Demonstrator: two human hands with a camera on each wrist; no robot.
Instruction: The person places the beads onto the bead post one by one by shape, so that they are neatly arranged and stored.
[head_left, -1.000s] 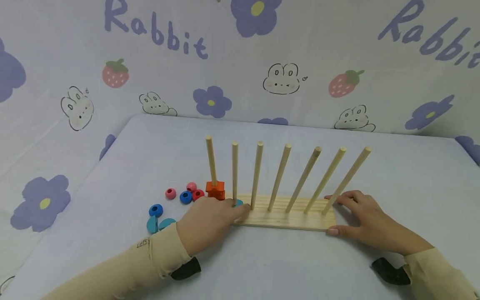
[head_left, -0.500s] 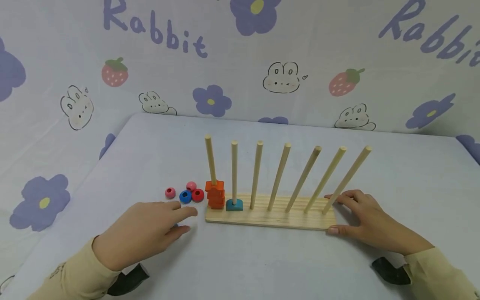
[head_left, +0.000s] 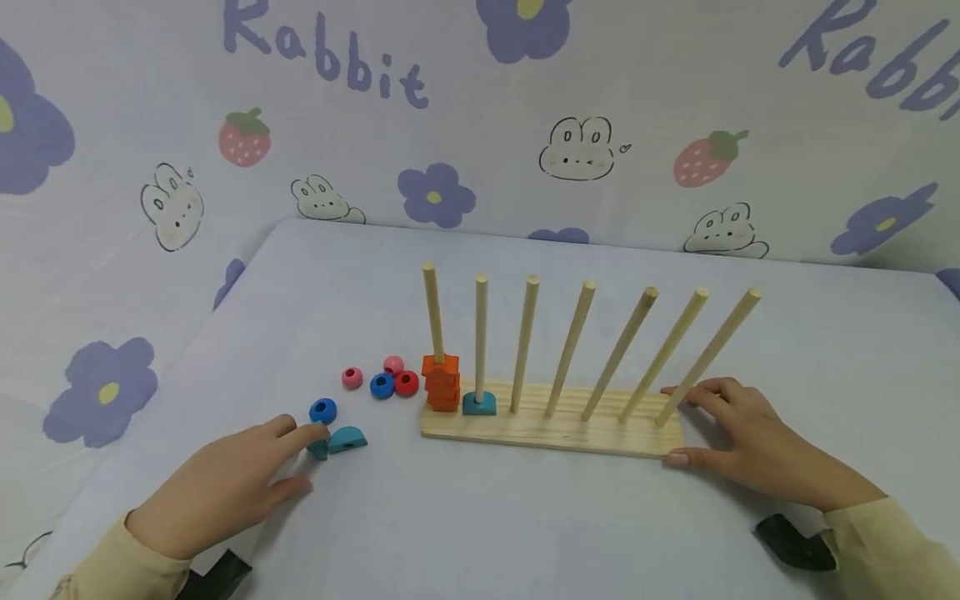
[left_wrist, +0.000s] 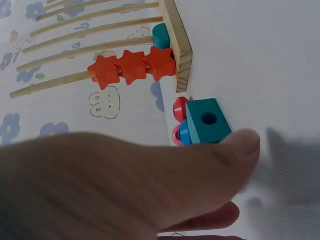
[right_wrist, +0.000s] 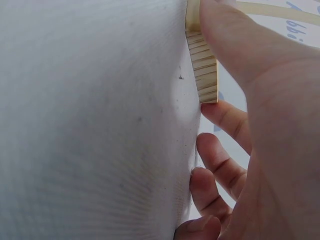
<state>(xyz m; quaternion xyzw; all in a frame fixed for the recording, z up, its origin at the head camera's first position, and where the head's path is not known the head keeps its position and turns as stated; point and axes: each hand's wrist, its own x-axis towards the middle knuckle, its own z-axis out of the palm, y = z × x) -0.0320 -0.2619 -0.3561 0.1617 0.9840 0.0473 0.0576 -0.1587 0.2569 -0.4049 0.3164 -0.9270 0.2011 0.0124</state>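
- Left hand [head_left: 225, 475]: above the surface [head_left: 540, 525], toward its left edge. Thumb and index finger stand apart; no grip is visible. The index fingertip overlaps the first teal piece [head_left: 318, 451]; contact cannot be confirmed.
- Second teal piece [head_left: 348, 439]: half-round, just right of the first. One blue bead [head_left: 323, 411] sits just behind the first piece.
- Bead group: left pink bead [head_left: 352, 377], second blue bead [head_left: 382, 385], rear pink bead [head_left: 393, 365] and red bead [head_left: 407, 383], near the base's rear left corner.
- Clearance: a strip of surface separates the teal pieces from the base; broader strips extend behind it to the surface's back edge and in front.
- Wooden base [head_left: 540, 433]: roughly parallel to the back edge, with seven pegs [head_left: 524, 342]. Leftmost peg: orange stars [head_left: 441, 385]. Next peg: third teal piece [head_left: 479, 405], flat side down.
- Right hand [head_left: 765, 450]: grips the base's right end, thumb at the front corner, index finger at the rear.
- Left wrist view only: three full star outlines; a hole in a loose teal piece's rectangular face.
- Right wrist view only: end-face grain; remaining fingers loosely bent.
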